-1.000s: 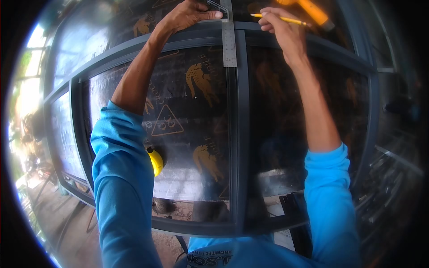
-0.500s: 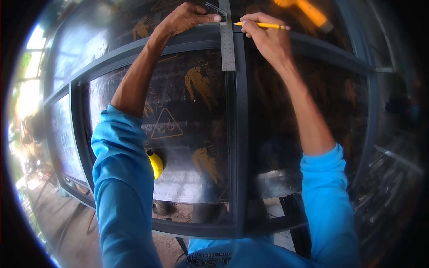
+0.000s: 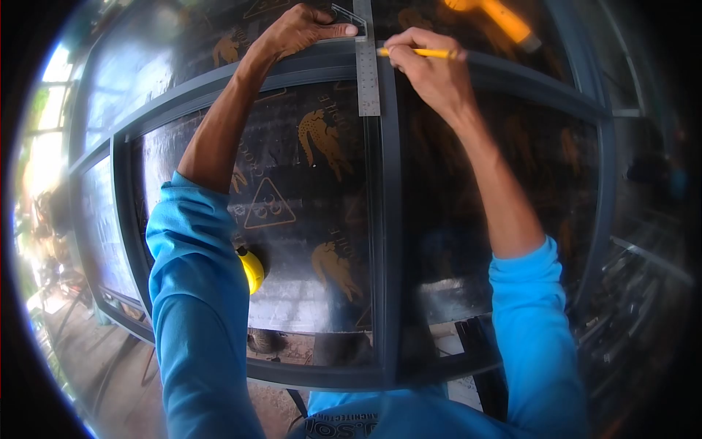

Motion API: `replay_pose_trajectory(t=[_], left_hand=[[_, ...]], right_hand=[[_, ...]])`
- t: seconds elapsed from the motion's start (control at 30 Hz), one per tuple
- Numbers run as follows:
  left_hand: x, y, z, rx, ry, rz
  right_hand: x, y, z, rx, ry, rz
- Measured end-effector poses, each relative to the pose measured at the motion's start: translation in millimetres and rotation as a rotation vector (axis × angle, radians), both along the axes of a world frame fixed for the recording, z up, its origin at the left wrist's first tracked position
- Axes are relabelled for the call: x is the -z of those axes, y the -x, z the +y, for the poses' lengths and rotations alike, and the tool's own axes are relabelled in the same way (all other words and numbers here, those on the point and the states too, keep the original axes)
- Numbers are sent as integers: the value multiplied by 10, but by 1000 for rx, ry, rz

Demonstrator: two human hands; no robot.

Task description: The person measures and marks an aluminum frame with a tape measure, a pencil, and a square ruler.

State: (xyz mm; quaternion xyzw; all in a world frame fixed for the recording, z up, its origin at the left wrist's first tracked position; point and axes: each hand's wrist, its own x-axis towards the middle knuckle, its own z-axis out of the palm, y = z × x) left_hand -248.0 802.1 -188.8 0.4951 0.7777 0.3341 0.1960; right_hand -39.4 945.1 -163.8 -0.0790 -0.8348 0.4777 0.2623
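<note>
A metal square [image 3: 368, 80] lies along the upright bar of a dark grey frame [image 3: 391, 219], near where it meets the upper crossbar. My left hand [image 3: 296, 33] is closed on the stock of the square, with the thumb stretched along it. In my right hand [image 3: 431, 62] is a yellow pencil [image 3: 437, 53], held in a pinch and pointing left, its tip at the right edge of the blade over the bar. Under the frame is a dark glossy board [image 3: 292, 241] with gold crocodile prints.
An orange-yellow tool [image 3: 504, 22] lies on the board at the top right. Beside my left sleeve is a round yellow object [image 3: 251, 271], partly hidden. Dark lengths of material lie on the floor at the right.
My right hand has moved slightly down and left with the pencil, its tip now lower along the blade. My left hand keeps its hold on the square.
</note>
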Motion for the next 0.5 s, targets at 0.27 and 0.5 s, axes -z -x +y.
replay_pose_trajectory(t=[0.27, 0.5], left_hand=[[3, -23, 0, -16, -30, -24], [-68, -56, -5, -7, 23, -22]], right_hand=[[55, 84, -54, 69, -9, 105], [-72, -73, -44, -15, 0, 69]])
